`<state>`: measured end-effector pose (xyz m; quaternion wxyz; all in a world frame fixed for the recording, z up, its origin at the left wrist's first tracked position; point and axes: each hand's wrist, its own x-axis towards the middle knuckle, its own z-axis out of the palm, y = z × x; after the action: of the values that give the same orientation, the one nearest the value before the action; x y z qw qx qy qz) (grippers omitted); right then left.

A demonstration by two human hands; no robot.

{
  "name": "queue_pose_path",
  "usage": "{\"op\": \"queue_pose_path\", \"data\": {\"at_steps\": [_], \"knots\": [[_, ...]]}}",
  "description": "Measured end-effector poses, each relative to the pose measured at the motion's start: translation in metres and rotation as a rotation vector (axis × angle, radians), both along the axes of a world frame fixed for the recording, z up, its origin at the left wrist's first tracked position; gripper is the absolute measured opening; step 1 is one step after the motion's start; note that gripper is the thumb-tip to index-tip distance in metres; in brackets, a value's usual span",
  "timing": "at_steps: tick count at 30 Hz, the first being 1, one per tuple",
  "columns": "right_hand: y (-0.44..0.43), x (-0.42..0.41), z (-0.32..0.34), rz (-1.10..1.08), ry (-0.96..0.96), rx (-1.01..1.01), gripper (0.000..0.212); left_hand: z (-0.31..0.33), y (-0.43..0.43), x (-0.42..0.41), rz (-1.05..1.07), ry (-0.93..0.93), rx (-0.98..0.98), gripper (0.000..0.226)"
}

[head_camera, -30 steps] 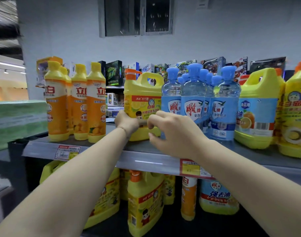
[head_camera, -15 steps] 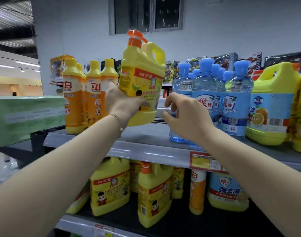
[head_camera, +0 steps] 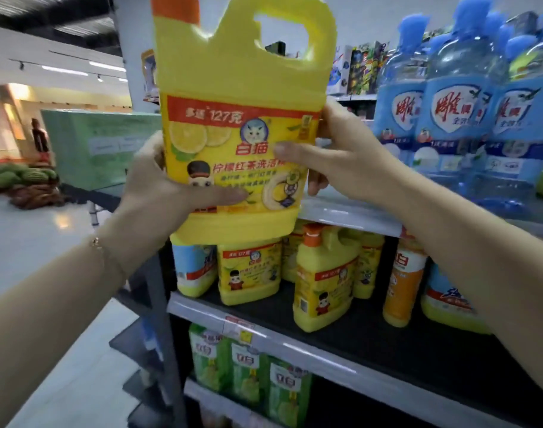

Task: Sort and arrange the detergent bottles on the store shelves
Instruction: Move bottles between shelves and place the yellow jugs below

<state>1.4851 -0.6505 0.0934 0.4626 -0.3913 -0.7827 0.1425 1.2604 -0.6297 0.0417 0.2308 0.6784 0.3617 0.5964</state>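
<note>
Yellow jug [head_camera: 233,156] fills the centre of the frame, orange cap [head_camera: 176,7] at the top edge. Left hand [head_camera: 159,193] grips its lower left side, thumb across the label. Right hand [head_camera: 356,162] clamps the right edge, thumb on the front. Blue bottles [head_camera: 455,125] crowd the upper right. Smaller yellow jugs [head_camera: 322,282] stand on the black shelf [head_camera: 403,350] below centre, green bottles [head_camera: 245,375] lower still.

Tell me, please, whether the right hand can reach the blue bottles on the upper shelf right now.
Probably not yet: the right hand grips the yellow jug, shared with the left hand. Once it lets go, the blue bottles stand close beside it with nothing in between.
</note>
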Motion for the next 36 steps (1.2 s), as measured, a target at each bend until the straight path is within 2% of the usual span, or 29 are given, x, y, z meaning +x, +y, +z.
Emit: {"op": "queue_pose_path", "data": {"at_steps": [3,6,10,13,16,19,22,24,27,31,34,36], "knots": [[-0.002,-0.004,-0.040,-0.016,-0.049,-0.053,0.051,-0.036,-0.008,-0.006,-0.036,-0.007,-0.048,0.087],[-0.006,0.001,-0.085,-0.012,-0.034,-0.160,0.047,-0.084,-0.014,-0.002,-0.068,-0.001,-0.096,0.084],[-0.016,0.018,-0.137,-0.022,0.016,-0.258,0.054,-0.139,-0.009,0.021,-0.133,-0.002,-0.197,0.084],[-0.019,0.041,-0.167,-0.053,0.094,-0.358,0.046,-0.172,-0.003,0.048,-0.182,0.004,-0.242,0.089],[-0.018,0.069,-0.190,-0.174,0.119,-0.428,0.043,-0.194,0.003,0.080,-0.219,-0.018,-0.284,0.087],[-0.019,0.095,-0.202,-0.272,0.071,-0.421,0.046,-0.211,0.009,0.113,-0.262,-0.058,-0.332,0.082],[-0.020,0.118,-0.210,-0.303,0.071,-0.395,0.054,-0.227,0.017,0.143,-0.231,-0.034,-0.368,0.093],[-0.017,0.131,-0.215,-0.365,0.057,-0.367,0.060,-0.234,0.020,0.162,-0.212,-0.053,-0.337,0.090],[-0.008,0.137,-0.224,-0.450,0.034,-0.320,0.087,-0.239,0.024,0.188,-0.126,-0.023,-0.218,0.085],[0.008,0.138,-0.246,-0.502,0.060,-0.267,0.109,-0.241,0.033,0.203,-0.034,0.002,-0.115,0.095],[0.009,0.137,-0.253,-0.524,0.045,-0.261,0.108,-0.241,0.041,0.204,-0.021,0.040,-0.108,0.098],[0.006,0.142,-0.255,-0.588,0.009,-0.200,0.094,-0.245,0.044,0.203,-0.033,0.059,-0.110,0.101]]}}
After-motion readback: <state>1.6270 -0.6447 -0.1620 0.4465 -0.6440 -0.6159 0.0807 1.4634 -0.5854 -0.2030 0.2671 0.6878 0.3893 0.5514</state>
